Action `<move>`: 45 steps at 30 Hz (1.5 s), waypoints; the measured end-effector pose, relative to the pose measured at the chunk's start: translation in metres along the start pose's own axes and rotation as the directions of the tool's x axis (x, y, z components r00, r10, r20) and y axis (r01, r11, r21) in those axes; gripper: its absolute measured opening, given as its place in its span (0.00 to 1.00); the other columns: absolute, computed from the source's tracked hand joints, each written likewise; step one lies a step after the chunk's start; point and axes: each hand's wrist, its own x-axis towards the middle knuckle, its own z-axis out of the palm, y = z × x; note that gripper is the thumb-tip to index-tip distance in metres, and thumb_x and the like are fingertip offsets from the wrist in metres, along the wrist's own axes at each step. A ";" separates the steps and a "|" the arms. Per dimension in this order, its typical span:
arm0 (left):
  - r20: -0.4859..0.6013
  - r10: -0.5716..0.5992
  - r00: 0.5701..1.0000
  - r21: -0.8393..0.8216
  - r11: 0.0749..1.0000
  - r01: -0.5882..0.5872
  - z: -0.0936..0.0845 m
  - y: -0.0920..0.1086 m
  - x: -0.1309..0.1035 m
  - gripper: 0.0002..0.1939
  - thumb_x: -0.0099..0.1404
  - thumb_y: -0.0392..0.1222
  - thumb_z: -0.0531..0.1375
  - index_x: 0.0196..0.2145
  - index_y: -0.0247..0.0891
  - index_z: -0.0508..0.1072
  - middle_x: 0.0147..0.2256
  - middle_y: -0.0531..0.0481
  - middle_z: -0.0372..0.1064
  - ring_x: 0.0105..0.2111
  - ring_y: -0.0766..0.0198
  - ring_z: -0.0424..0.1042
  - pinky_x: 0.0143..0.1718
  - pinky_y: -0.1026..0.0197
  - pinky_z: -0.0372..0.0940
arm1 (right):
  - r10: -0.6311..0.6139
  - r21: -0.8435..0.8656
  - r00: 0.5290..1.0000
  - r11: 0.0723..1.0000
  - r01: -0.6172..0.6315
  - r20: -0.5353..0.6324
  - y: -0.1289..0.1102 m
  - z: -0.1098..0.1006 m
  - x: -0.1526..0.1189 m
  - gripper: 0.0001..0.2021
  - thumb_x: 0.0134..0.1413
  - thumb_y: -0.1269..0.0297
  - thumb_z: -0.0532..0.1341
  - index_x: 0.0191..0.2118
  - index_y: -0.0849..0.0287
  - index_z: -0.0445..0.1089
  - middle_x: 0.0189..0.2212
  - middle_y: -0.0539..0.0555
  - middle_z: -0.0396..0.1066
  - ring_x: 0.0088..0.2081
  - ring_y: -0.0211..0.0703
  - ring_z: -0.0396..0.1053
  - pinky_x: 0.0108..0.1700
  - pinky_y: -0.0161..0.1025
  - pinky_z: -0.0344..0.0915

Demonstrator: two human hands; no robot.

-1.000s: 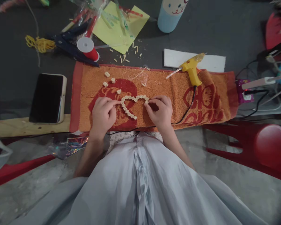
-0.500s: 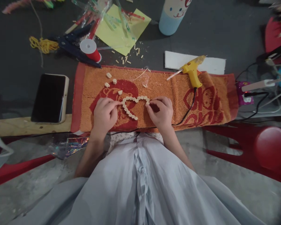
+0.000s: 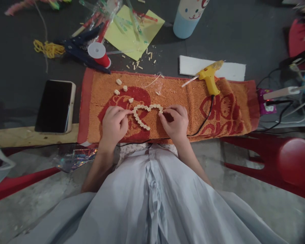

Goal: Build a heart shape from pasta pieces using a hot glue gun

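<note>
A heart-shaped outline of small pale pieces (image 3: 140, 122) lies on the orange and red towel (image 3: 173, 95), its lower right side open. My left hand (image 3: 115, 123) pinches its left edge between thumb and forefinger. At the right end of the outline, my right hand (image 3: 175, 121) has its thumb and forefinger closed on the pieces. Several loose pale clusters (image 3: 119, 82) rest on the towel, up and to the left of the heart. A yellow glue gun (image 3: 209, 79) sits on the towel's right part, its nozzle over a white strip (image 3: 231, 70).
A phone (image 3: 54, 106) lies left of the towel. Behind are navy pliers (image 3: 78, 52), a red thread spool (image 3: 100, 56), yellow cord (image 3: 48, 49), yellow-green paper (image 3: 119, 28) and a blue and white bottle (image 3: 186, 23). A black cable crosses the towel beside my right hand.
</note>
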 end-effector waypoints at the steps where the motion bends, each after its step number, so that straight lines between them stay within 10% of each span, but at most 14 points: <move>1: -0.002 0.002 1.000 0.000 1.000 -0.002 0.000 0.000 0.000 0.16 0.66 0.31 0.51 0.39 0.42 0.78 0.32 0.48 0.70 0.36 0.59 0.67 0.41 0.55 0.64 | -0.006 0.003 1.000 1.000 0.006 -0.003 0.000 0.000 0.000 0.06 0.58 0.60 0.63 0.33 0.54 0.73 0.36 0.55 0.74 0.40 0.47 0.70 0.47 0.49 0.67; 32: -0.046 0.022 0.999 0.020 1.000 -0.021 0.000 0.003 -0.001 0.15 0.66 0.32 0.51 0.38 0.43 0.77 0.31 0.49 0.68 0.35 0.60 0.67 0.41 0.55 0.64 | 0.022 0.019 0.998 1.000 -0.023 0.058 0.001 -0.002 -0.001 0.06 0.57 0.58 0.64 0.36 0.54 0.74 0.38 0.55 0.73 0.41 0.49 0.69 0.49 0.51 0.66; 45: -0.030 0.101 0.994 -0.120 0.987 -0.104 0.010 0.063 0.009 0.08 0.66 0.37 0.58 0.40 0.39 0.76 0.34 0.49 0.74 0.38 0.61 0.72 0.43 0.57 0.67 | -0.131 0.062 0.986 0.989 0.138 -0.103 -0.007 -0.017 -0.003 0.05 0.59 0.59 0.63 0.37 0.53 0.72 0.36 0.54 0.73 0.39 0.46 0.71 0.44 0.48 0.68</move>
